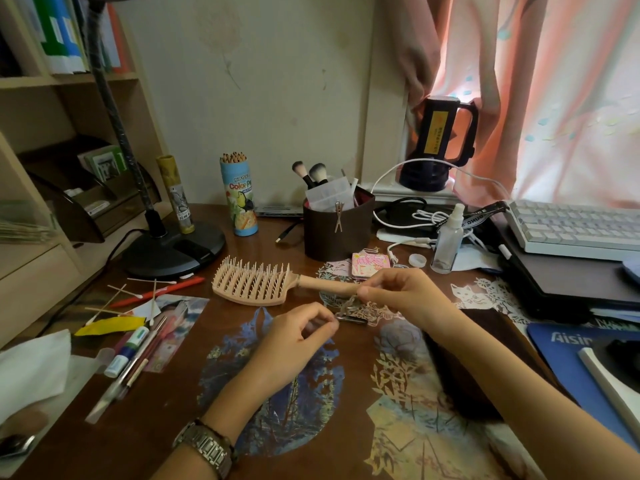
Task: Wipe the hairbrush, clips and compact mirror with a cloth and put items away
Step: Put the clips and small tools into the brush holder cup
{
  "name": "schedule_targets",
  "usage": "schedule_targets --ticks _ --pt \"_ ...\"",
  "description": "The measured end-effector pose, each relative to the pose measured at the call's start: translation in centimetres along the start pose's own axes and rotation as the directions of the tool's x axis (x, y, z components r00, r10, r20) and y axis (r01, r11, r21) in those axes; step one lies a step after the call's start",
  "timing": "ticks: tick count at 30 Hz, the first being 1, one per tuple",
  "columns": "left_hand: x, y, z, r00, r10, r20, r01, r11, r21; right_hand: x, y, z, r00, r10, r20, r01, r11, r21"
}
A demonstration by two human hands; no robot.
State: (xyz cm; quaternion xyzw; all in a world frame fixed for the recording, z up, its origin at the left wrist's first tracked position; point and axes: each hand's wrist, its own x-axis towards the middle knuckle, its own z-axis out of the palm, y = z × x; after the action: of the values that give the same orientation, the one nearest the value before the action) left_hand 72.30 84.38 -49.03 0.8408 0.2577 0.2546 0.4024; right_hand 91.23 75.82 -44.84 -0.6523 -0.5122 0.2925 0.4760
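Clips: a small cluster of metal hair clips [349, 311] lies near the middle of the desk [346, 445], just in front of the hairbrush handle, so both hands can work on it without reaching.
Right hand: the right hand [405, 294] pinches the upper end of the cluster between thumb and fingertips, seemingly to lift or separate one clip.
Left hand: the left hand [298, 336] has its fingers curled, the fingertips at the lower end of the clips; it appears to pinch them steady (the contact itself is small and partly hidden).
Hairbrush: the pink vented hairbrush [258, 284] lies bristles up behind the hands, handle pointing toward the right hand, probably parked within reach for wiping.
Compact mirror: the pink compact mirror [370, 266] lies closed behind the right hand, just in front of the brown holder.
Holder: the brown holder [334, 230] stands toward the back edge with makeup brushes inside and one clip [339, 216] fastened on its rim, a likely home for the rest.
Cloth: a white cloth [33, 363] lies at the left edge, untouched, so wiping looks not yet begun.
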Motion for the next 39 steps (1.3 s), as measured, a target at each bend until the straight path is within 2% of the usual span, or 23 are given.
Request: schedule_targets --ticks 5,9,12,15,27,39 --pt "0.2 -1.1 -0.2 0.996 0.058 -0.061 -0.043 0.975 0.218 1.9 -1.5 -2.2 0.998 -0.055 -0.021 0.052 0.993 -0.109" --pt "0.2 -1.5 -0.4 0.985 0.147 -0.094 -0.096 0.907 0.41 4.0 -2.5 -3.8 0.994 -0.109 -0.028 0.101 0.976 -0.194" --pt "0.2 -1.8 -0.5 0.978 0.177 -0.114 -0.102 0.872 0.478 5.6 -2.9 -4.9 0.992 -0.122 -0.021 0.113 0.963 -0.244" --pt "0.2 -2.0 -0.5 0.975 0.189 -0.12 -0.093 0.83 0.551 7.5 -3.0 -6.0 0.986 -0.167 -0.021 0.147 0.919 -0.366" --pt "0.7 -2.4 -0.5 0.987 0.136 -0.083 -0.068 0.829 0.555 12.1 -5.6 -8.7 0.938 -0.346 -0.005 0.295 0.807 -0.512" --pt "0.7 -2.4 -0.5 0.987 0.133 -0.087 -0.065 0.836 0.545 15.9 -5.3 -7.7 0.931 -0.355 0.091 0.337 0.732 -0.592"
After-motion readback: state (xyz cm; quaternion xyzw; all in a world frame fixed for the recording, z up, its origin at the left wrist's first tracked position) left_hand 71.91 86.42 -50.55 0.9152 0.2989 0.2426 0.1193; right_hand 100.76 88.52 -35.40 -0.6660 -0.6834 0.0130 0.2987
